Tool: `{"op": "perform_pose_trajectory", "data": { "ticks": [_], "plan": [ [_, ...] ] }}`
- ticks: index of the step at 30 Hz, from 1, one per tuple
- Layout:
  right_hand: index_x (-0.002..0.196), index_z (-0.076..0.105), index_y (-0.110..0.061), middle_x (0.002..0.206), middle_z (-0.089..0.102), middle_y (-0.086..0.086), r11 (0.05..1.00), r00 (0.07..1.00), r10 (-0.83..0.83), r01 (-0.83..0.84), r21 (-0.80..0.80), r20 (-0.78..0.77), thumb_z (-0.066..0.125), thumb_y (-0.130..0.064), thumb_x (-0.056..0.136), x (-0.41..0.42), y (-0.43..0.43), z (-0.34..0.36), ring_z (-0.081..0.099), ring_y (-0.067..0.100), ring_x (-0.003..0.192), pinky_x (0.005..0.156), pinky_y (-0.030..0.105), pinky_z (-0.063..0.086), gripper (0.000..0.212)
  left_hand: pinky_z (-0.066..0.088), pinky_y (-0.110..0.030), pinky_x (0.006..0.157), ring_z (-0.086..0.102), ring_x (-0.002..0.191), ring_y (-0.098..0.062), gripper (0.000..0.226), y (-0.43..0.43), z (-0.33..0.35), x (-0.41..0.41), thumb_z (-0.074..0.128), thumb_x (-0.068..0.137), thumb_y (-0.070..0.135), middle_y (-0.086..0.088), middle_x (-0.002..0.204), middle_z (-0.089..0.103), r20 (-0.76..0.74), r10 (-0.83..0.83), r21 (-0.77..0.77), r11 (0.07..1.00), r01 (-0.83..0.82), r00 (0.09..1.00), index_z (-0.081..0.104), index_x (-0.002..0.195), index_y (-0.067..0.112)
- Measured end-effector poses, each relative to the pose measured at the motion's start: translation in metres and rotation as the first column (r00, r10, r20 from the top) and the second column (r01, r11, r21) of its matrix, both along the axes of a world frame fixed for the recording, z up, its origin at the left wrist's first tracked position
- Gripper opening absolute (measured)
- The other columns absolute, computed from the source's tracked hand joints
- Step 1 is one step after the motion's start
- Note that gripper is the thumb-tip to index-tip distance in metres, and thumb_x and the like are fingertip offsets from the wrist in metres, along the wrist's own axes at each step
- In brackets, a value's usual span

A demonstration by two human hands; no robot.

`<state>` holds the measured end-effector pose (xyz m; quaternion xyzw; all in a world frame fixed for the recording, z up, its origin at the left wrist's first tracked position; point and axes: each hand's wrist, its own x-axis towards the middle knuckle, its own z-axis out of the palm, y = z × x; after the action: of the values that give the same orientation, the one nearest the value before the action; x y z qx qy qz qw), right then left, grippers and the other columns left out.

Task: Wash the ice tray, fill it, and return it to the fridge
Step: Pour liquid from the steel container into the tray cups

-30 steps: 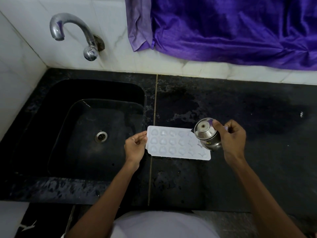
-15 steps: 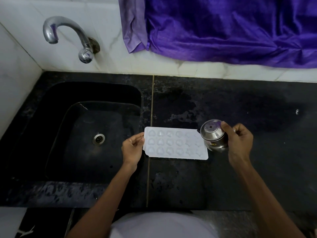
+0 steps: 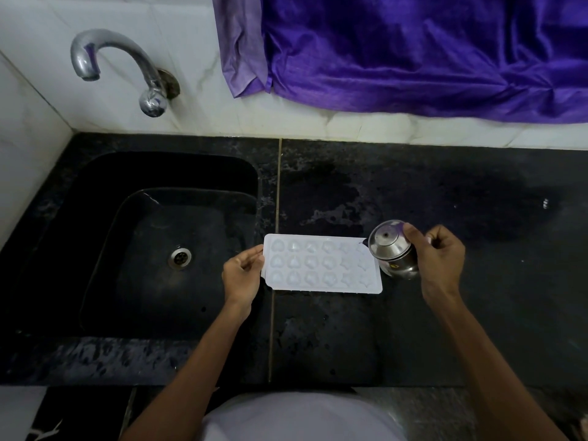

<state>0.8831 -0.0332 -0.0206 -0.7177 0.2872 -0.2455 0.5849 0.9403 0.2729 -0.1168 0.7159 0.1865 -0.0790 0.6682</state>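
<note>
A white ice tray (image 3: 321, 264) with rows of heart and star shaped cells lies flat on the black counter, just right of the sink. My left hand (image 3: 242, 273) pinches its left edge. My right hand (image 3: 437, 259) grips a small steel pot (image 3: 393, 249), tilted with its mouth toward the tray's right end. The pot's rim hangs over the tray's far right corner. I cannot tell if water is coming out.
The black sink (image 3: 165, 249) with a steel drain lies to the left, under a chrome tap (image 3: 127, 68) on the white tiled wall. A purple cloth (image 3: 413, 52) hangs at the back. The black counter (image 3: 477, 202) stretches right, wet in patches.
My right hand has carried the steel pot to the right, from over the tray's right cells to its far right corner. The left hand has stayed on the tray's edge.
</note>
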Motion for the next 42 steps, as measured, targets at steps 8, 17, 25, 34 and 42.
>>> {"op": "perform_pose_trajectory", "data": {
  "ticks": [8, 17, 25, 34, 42],
  "plan": [
    [0.059, 0.041, -0.02, 0.06, 0.04, 0.001, 1.0, 1.0, 0.014, -0.014, -0.001, -0.004, 0.077, -0.018, 0.085, 0.001, 0.001, 0.002, 0.036, 0.011, 0.058, 0.059, 0.03, 0.038, 0.044, 0.058, -0.041, 0.098, 0.074, 0.102, -0.011, 0.02, 0.0, 0.0, -0.001, 0.069, 0.097, 0.011, 0.004, 0.107, 0.079, 0.0, 0.002, 0.0, 1.0, -0.002, 1.0, 0.077, 0.114, 0.015],
    [0.059, 0.04, -0.02, 0.06, 0.04, -0.001, 1.0, 1.0, 0.007, -0.007, 0.0, -0.003, 0.077, -0.018, 0.083, 0.003, 0.002, 0.003, 0.035, 0.008, 0.057, 0.057, 0.025, 0.038, 0.044, 0.059, -0.038, 0.097, 0.075, 0.102, -0.011, 0.021, 0.0, 0.003, -0.002, 0.068, 0.097, 0.009, 0.002, 0.108, 0.079, 0.008, 0.004, 0.001, 1.0, -0.004, 1.0, 0.076, 0.116, 0.012],
    [0.057, 0.037, -0.022, 0.056, 0.036, -0.003, 0.984, 0.998, -0.066, 0.061, 0.165, 0.025, 0.078, -0.017, 0.083, 0.002, -0.005, 0.003, 0.034, 0.005, 0.054, 0.051, 0.017, 0.036, 0.049, 0.059, -0.035, 0.096, 0.074, 0.101, -0.011, 0.023, 0.001, 0.001, 0.0, 0.069, 0.096, 0.008, 0.002, 0.107, 0.078, 0.015, 0.006, 0.01, 1.0, -0.006, 1.0, 0.074, 0.118, 0.014],
    [0.059, 0.037, -0.019, 0.055, 0.036, -0.004, 0.99, 0.997, -0.076, 0.074, 0.116, 0.008, 0.077, -0.015, 0.084, -0.003, -0.018, 0.003, 0.033, 0.004, 0.052, 0.051, 0.019, 0.036, 0.047, 0.058, -0.038, 0.097, 0.073, 0.099, -0.012, 0.02, -0.005, -0.005, -0.001, 0.066, 0.097, 0.006, 0.001, 0.105, 0.077, 0.034, 0.04, 0.044, 0.998, -0.042, 0.999, 0.074, 0.113, 0.015],
    [0.057, 0.038, -0.021, 0.055, 0.037, -0.006, 0.996, 0.998, -0.053, 0.054, 0.064, -0.027, 0.078, -0.021, 0.082, -0.006, -0.023, -0.001, 0.033, 0.005, 0.053, 0.054, 0.025, 0.036, 0.047, 0.058, -0.039, 0.098, 0.073, 0.101, -0.013, 0.019, -0.006, -0.006, -0.003, 0.067, 0.097, 0.008, 0.002, 0.106, 0.077, 0.044, 0.044, 0.059, 0.997, -0.047, 0.998, 0.075, 0.112, 0.016]
  ]
}}
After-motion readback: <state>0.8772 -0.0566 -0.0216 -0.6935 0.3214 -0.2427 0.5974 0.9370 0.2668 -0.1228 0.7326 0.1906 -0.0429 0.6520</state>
